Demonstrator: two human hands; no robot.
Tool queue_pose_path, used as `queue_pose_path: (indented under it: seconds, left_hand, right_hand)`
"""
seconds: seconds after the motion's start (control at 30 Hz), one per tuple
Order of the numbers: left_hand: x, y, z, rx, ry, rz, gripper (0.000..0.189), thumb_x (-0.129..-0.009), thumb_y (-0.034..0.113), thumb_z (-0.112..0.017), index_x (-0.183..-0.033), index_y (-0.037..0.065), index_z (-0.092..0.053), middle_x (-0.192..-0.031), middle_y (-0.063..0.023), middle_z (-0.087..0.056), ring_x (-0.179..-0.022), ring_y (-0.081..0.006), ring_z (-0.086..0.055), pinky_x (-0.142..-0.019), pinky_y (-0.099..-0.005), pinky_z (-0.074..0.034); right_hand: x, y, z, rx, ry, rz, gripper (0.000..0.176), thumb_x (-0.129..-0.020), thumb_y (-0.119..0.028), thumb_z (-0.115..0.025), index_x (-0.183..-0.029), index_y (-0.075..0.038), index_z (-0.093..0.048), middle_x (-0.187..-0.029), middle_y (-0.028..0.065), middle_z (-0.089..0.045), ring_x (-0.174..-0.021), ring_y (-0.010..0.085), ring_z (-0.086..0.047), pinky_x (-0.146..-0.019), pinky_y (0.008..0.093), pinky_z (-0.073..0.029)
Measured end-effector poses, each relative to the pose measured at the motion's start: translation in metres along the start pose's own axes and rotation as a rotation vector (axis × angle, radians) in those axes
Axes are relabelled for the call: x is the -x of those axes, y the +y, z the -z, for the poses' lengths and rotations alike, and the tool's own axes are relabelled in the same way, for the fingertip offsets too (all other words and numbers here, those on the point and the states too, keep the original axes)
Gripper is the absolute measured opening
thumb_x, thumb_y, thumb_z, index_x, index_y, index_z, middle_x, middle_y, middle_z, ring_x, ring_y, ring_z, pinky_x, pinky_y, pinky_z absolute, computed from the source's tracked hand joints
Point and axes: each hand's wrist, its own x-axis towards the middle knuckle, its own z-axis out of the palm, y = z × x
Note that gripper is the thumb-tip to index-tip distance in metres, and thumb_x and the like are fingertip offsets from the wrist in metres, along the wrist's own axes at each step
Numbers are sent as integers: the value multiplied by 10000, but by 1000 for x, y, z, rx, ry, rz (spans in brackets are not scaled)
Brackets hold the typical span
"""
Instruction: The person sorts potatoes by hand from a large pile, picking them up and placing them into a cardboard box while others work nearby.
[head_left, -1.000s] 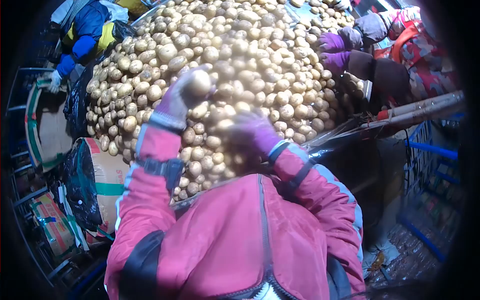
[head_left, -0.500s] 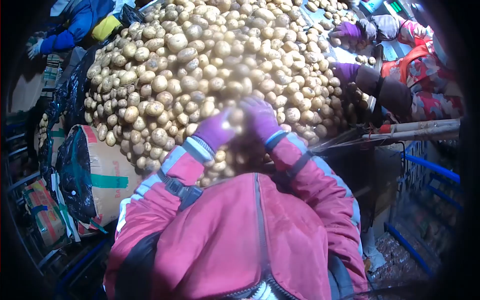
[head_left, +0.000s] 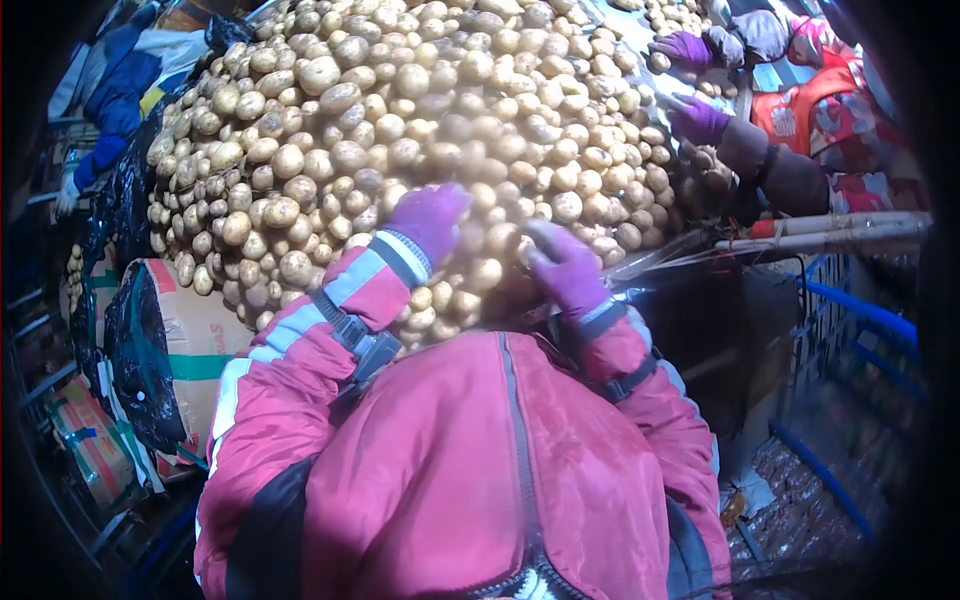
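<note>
A large heap of potatoes (head_left: 340, 155) fills the area before me. My left hand (head_left: 428, 220), in a purple glove, is over the near part of the heap. Its fingers are blurred and point away from me, so their grip cannot be made out. To its right, my right hand (head_left: 567, 268), also gloved in purple with greyish fingertips, reaches left toward the potatoes at the front edge. Its thumb and fingers are apart, and no potato shows between them. Several potatoes lie in the gap between my two hands.
Across to the right, a co-worker's purple-gloved hands (head_left: 697, 120) are at the heap's edge. Another person's blue sleeve (head_left: 118, 100) is at upper left. A cardboard box (head_left: 195, 345) lined with black plastic stands left. Pale pipes (head_left: 845, 228) and blue rails (head_left: 860, 310) are at right.
My hands were close together over the heap and have moved apart. The left went slightly up, the right moved right and down. The view has shifted a little.
</note>
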Motion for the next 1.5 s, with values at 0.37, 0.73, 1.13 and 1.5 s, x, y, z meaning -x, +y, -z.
queue_pose_path:
  seconds: [0.37,0.73,1.13,1.5]
  left_hand:
    - [2,29,45,1106,-62,461,515,-913,158,-632,-1375,-45,-525,-1311,-128,-628,-1205,-218,-609,-1017,-313,-485]
    - [0,166,-13,416,128,-472,421,-992,122,-528,-1372,-56,-498,-1223,-243,-611,-1138,-318,-610,-967,-434,-506]
    - [38,72,33,231,-142,-80,335,-969,135,-605,-1287,34,-626,-1193,-137,-679,-1018,-243,-683,-883,-333,-555]
    - [39,126,-37,-105,-350,-227,239,-790,271,-657,-928,76,-665,-911,-144,-648,-869,-355,-649,-754,-485,-518]
  right_hand:
    - [-36,4,3,-981,-255,-471,373,-927,-291,-631,-1256,-119,-669,-1137,65,-680,-988,183,-647,-845,343,-540]
    - [79,43,7,-668,-75,73,351,-919,-135,-596,-1260,-53,-608,-1253,127,-623,-1152,251,-603,-997,355,-483]
    - [186,27,145,-1125,91,-372,547,-955,-311,-600,-1377,31,-535,-1235,139,-639,-1051,203,-656,-916,329,-545]
    - [100,52,120,-537,284,-291,375,-959,-172,-632,-1274,30,-649,-1227,112,-680,-1109,159,-632,-989,290,-483]
